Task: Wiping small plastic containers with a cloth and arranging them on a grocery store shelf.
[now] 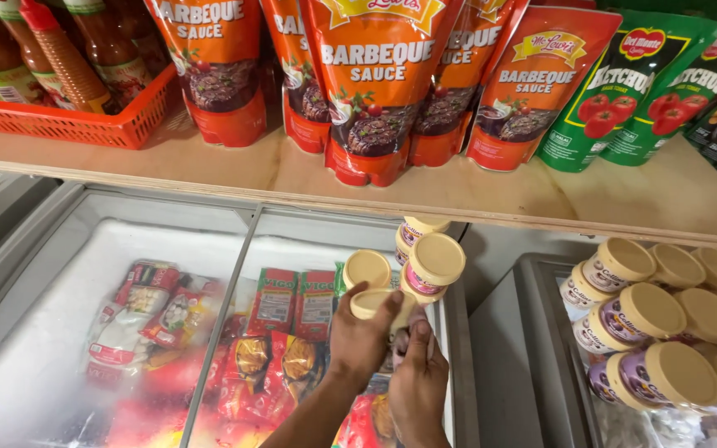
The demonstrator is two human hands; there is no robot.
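Note:
Several small round tubs with cream lids and purple-and-white sides are bunched above the right end of a glass-topped chest freezer [60, 274]. My left hand [360, 338] grips one tub [371, 301] by its lid, fingers curled over the rim. My right hand [417, 386] is just below and to the right, its thumb pressed up against the side of a tub [407, 333] that is mostly hidden. Three more tubs [435, 260] sit touching just above my hands, one tilted on its side.
A second freezer [541, 348] to the right holds several of the same tubs [641, 314]. Under the glass lie red and green frozen-food packs [275, 303]. A wooden shelf [541, 195] above carries orange sauce pouches [375, 83], green ketchup pouches [595, 99] and a red basket [85, 124] of bottles.

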